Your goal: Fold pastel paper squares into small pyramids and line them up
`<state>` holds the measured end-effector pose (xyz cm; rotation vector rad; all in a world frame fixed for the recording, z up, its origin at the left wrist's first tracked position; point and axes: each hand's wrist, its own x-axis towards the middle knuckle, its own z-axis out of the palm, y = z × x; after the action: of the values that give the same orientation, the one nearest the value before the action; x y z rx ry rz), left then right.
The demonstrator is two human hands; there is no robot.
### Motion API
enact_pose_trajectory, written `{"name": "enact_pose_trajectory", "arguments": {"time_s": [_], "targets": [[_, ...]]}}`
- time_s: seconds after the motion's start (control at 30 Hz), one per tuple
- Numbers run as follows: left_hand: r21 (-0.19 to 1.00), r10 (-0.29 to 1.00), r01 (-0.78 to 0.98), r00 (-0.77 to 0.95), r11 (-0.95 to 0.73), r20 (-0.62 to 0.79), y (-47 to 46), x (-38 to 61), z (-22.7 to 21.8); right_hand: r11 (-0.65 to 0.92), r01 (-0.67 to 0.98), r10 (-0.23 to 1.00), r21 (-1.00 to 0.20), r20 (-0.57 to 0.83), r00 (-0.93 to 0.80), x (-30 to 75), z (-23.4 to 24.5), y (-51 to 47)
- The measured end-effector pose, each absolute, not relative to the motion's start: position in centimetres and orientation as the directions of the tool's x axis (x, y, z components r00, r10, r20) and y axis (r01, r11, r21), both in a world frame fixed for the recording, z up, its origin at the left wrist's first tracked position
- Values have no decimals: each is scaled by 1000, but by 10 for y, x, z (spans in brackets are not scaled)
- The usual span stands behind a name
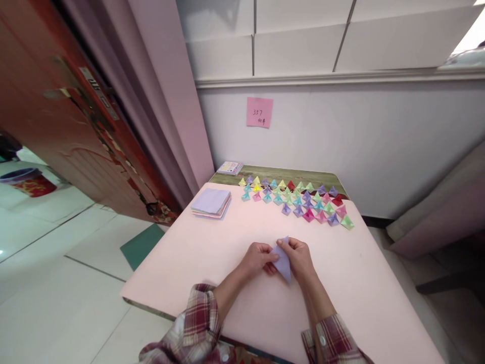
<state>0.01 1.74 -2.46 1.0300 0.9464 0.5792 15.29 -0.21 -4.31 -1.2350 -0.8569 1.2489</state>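
A folded piece of lavender origami paper (282,267) is held between both hands above the pale pink tabletop (182,273). My left hand (261,259) pinches its left edge with thumb and fingers. My right hand (297,255) grips the upper right part, the thumb lying near the top point. The paper's lower end tapers to a point toward me. Beyond the hands stand several small folded paper pieces (308,215) in rows, coloured blue, green, yellow, pink, purple and red. To the left lies a stack of square origami paper (211,201) with a lavender sheet on top.
At the table's far left corner is a small printed packet (230,168). A pink note (259,112) with handwriting sticks to the wall behind. On the left are a red door (94,116), a curtain (159,86) and a green sheet (142,246) near the floor.
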Motion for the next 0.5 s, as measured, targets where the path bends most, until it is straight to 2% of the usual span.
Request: {"name": "enact_pose_trajectory", "arguments": {"time_s": [0.17, 0.27, 0.37, 0.5], "targets": [[890, 756, 39, 511, 454, -409, 18, -1, -25, -43, -282, 875, -959, -172, 452, 162, -44, 4], [885, 818, -101, 440, 454, -369, 19, -2, -23, 23, -378, 810, -926, -204, 550, 166, -38, 5], [849, 865, -276, 372, 450, -337, 21, -3, -21, 3, -418, 870, -909, -204, 449, 160, -32, 2], [818, 857, -336, 400, 466, -324, 23, -5, -19, -95, -443, 976, -891, -172, 137, 147, -25, -5]]}}
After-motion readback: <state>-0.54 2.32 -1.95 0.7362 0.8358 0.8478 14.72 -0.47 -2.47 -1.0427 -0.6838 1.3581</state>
